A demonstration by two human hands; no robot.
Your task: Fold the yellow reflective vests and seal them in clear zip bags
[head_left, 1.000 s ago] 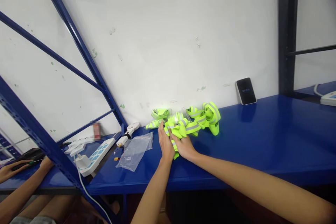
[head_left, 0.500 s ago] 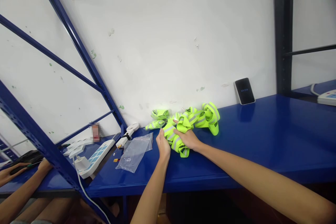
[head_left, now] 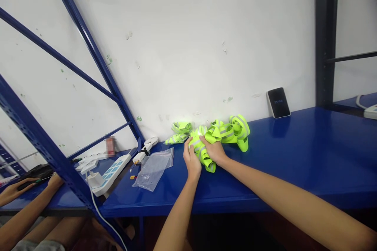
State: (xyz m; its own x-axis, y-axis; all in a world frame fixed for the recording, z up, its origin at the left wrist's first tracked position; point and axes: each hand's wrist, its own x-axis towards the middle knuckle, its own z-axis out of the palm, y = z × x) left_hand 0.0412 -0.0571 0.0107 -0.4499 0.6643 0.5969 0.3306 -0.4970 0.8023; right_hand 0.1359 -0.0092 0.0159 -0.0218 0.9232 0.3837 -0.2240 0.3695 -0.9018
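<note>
A tangle of neon yellow-green reflective straps (head_left: 226,132) with silver stripes lies on the blue table near the wall. My left hand (head_left: 192,160) is closed around the near left part of the bunch, thumb on top. On the other side, my right hand (head_left: 215,152) grips the same straps, its fingers partly covered by a loose loop. A short strap end hangs down between the two hands onto the tabletop. Just behind my left hand sits a folded neon bundle (head_left: 180,132), against the wall. Whether it joins the held straps is hidden.
Left of my hands lies a clear plastic bag (head_left: 154,168), beside a small white fan (head_left: 144,153). A power strip (head_left: 113,172) rests near the blue rack post (head_left: 55,153). Beyond the post, a co-worker's hands (head_left: 54,182) hold something dark. A dark-screened device (head_left: 278,102) leans on the wall.
My left hand has shifted its hold up along the straps and wraps them more fully. The right hand keeps its grip. The view has moved slightly left.
</note>
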